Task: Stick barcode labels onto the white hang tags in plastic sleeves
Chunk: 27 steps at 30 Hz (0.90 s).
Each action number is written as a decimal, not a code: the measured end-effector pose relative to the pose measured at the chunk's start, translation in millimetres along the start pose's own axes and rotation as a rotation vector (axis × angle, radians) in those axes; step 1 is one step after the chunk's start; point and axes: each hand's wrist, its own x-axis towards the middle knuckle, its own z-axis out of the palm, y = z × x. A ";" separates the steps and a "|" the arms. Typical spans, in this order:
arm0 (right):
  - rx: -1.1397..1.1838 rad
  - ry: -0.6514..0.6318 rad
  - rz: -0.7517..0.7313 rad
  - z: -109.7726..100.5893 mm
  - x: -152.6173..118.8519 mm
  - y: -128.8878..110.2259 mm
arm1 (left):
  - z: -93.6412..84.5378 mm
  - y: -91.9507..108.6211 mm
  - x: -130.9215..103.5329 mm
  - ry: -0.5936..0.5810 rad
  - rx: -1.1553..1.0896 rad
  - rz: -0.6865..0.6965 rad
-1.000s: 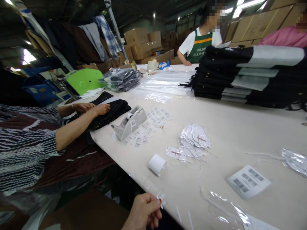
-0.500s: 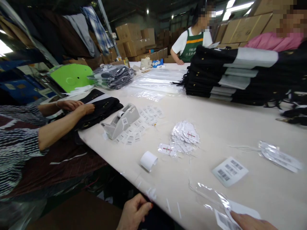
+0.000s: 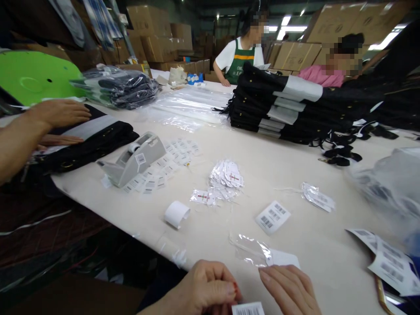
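At the bottom edge, my left hand (image 3: 213, 286) has its fingers curled, and a white barcode label (image 3: 248, 309) shows just beside its fingertips. My right hand (image 3: 288, 288) lies to the right of it, palm down with the fingers stretched out, near a white tag in a clear sleeve (image 3: 284, 258). A sheet of barcode stickers (image 3: 273, 216) lies farther up the table. Left of that are a pile of sleeved tags (image 3: 226, 175) and a curled white paper roll (image 3: 176, 214). More sleeved tags (image 3: 317, 197) lie at the right.
A grey tape dispenser (image 3: 134, 159) stands among loose barcode labels (image 3: 149, 181). Another person's hands rest on black garments (image 3: 98, 140) at left. Stacked black garments (image 3: 278, 107) and clear bags (image 3: 190, 105) lie behind. Sticker sheets (image 3: 390, 262) cover a phone at right. Two people are across the table.
The view has turned right. My left hand has come over the table edge toward my right hand, which has moved back from the sleeved tag. The other person's hands have shifted on the garments.
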 end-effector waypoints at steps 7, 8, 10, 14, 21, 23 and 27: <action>0.005 0.021 0.060 4.6 -9.9 -4.3 | 9.8 7.0 7.3 -0.059 0.063 -0.106; -0.011 0.023 0.052 4.6 -10.8 -3.9 | 10.1 7.5 6.6 -0.045 0.048 -0.135; -0.053 0.021 0.010 3.8 -11.5 -1.7 | 12.0 8.4 5.4 -0.003 -0.051 -0.183; -0.093 0.020 -0.015 0.9 -12.0 3.2 | 19.0 7.4 6.8 0.085 -0.230 -0.178; 0.487 -0.125 0.508 2.6 -23.5 -12.0 | 24.3 16.1 16.6 -0.038 0.090 -0.134; 0.656 -0.196 0.672 4.1 -31.1 -18.0 | 26.7 20.3 18.1 -0.120 0.119 -0.115; 0.844 -0.298 0.874 5.2 -43.4 -22.7 | 30.0 22.7 20.4 -0.228 0.172 -0.108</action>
